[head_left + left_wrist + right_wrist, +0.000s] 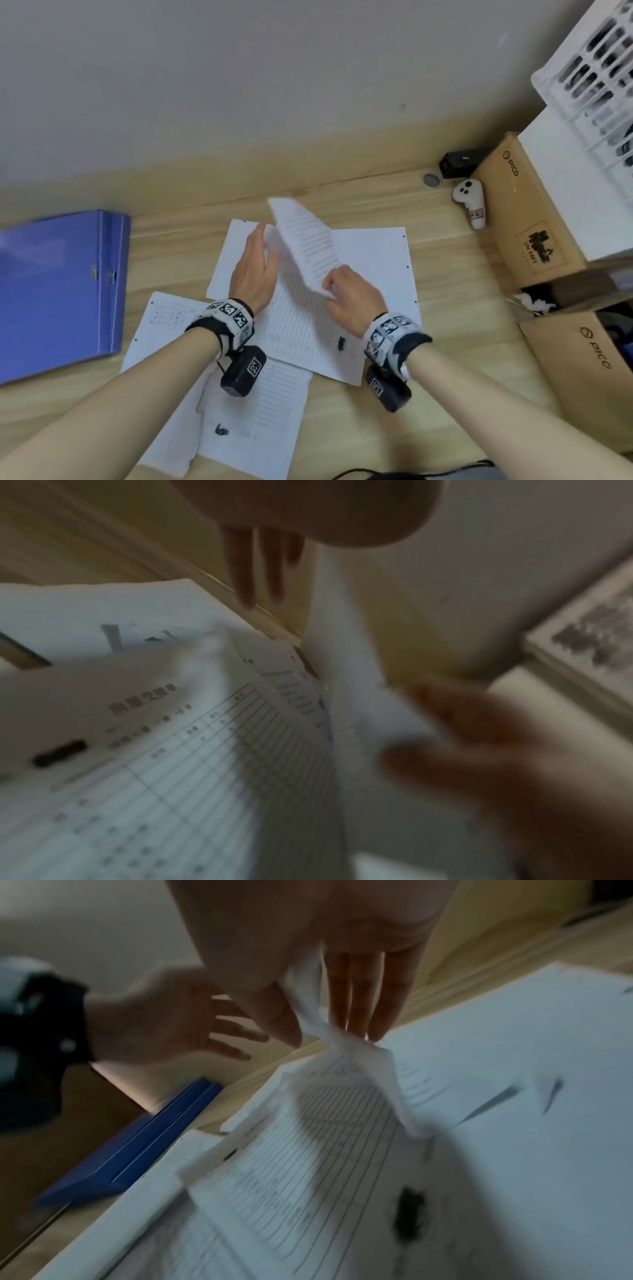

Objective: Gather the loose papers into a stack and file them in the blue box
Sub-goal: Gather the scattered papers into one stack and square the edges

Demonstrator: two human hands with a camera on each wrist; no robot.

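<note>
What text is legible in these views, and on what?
"PICO": upper cardboard box, beside a round logo.
"PICO": lower cardboard box, same logo.
"UN 3481": black mark on the upper box's label; blurred, my best reading.
Small tag on the white controller: too small to read.
Printed forms on the loose papers: ruled tables and headings, too blurred to read in all views.
Wrist bands: coded square markers only, no words.

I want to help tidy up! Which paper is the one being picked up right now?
Look at the wooden desk, in the middle where white papers are scattered. The lifted sheet is between the left hand and right hand, pinched by the right. It alone stands up off the desk; the others lie flat.
</note>
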